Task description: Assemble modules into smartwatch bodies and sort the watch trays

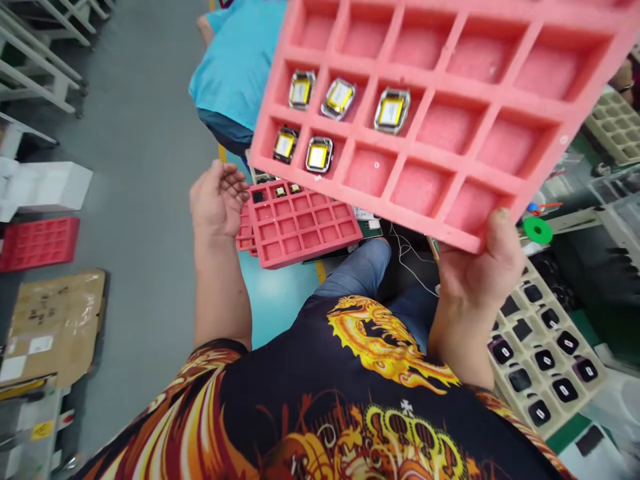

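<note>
Pink foam tray (370,208) cut off, right hand (480,273) fingers clamped on its rim, left hand (218,200) fingers apart

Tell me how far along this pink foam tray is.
Done: five cells of the pink foam tray hold silvery components with yellow faces. In hand: the right hand grips that tray by its edge, while the left hand is open and holds nothing. Left: the remaining cells are bare, and a second red tray shows only a few filled cells.
</note>
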Demonstrator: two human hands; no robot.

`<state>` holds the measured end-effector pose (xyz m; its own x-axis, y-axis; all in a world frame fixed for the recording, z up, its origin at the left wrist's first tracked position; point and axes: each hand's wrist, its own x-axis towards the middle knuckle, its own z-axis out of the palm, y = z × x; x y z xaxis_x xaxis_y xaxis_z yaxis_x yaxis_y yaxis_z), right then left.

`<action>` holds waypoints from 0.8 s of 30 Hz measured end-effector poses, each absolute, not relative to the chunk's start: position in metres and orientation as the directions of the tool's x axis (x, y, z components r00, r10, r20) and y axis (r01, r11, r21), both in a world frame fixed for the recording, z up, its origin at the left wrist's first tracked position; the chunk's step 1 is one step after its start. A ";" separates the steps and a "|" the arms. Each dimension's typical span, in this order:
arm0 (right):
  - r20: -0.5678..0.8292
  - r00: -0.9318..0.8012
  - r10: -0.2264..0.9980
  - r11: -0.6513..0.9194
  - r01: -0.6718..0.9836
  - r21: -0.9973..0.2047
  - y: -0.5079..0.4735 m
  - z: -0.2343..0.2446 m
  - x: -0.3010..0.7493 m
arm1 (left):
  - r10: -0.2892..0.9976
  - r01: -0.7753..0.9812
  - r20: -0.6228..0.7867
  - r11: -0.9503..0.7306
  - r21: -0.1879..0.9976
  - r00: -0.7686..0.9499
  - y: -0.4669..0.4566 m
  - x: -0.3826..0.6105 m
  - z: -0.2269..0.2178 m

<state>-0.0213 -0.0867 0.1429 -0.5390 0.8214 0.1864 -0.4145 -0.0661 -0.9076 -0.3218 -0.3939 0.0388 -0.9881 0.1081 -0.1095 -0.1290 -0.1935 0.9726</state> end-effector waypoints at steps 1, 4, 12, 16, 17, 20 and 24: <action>0.143 -0.543 0.828 -0.089 -0.378 -0.922 -0.090 0.133 -0.015 | 0.096 -0.115 -0.098 -0.195 0.974 -0.991 -0.391 -0.322 0.034; -0.036 -0.571 0.820 -0.229 -0.269 -0.935 -0.099 0.094 0.006 | 0.042 -0.070 -0.066 -0.122 0.990 -0.997 -0.393 -0.327 0.013; -0.322 -0.681 0.658 -0.494 -0.066 -0.867 -0.114 0.025 0.046 | -0.015 -0.121 -0.121 0.266 0.956 -0.992 -0.426 -0.315 -0.034; -0.387 -0.691 0.610 -0.564 -0.036 -0.825 -0.109 -0.007 0.047 | 0.140 0.008 -0.042 0.337 0.941 -0.989 -0.421 -0.286 -0.028; -0.401 -0.692 0.600 -0.577 -0.027 -0.816 -0.106 -0.017 0.047 | 0.195 0.040 -0.032 0.354 0.934 -0.980 -0.418 -0.278 -0.027; -0.453 -0.692 0.562 -0.617 0.015 -0.787 -0.098 -0.050 0.055 | 0.387 0.149 -0.047 0.461 0.875 -0.921 -0.407 -0.254 -0.030; -0.522 -0.683 0.511 -0.652 0.088 -0.753 -0.090 -0.092 0.076 | 0.574 0.382 -0.118 0.670 0.637 -0.811 -0.388 -0.225 -0.046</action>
<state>0.0758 -0.0905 -0.0918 -0.6829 0.5109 -0.5222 0.0881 -0.6520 -0.7531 -0.2251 -0.3883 -0.0461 -0.8105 0.5738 -0.1175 0.3820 0.6700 0.6365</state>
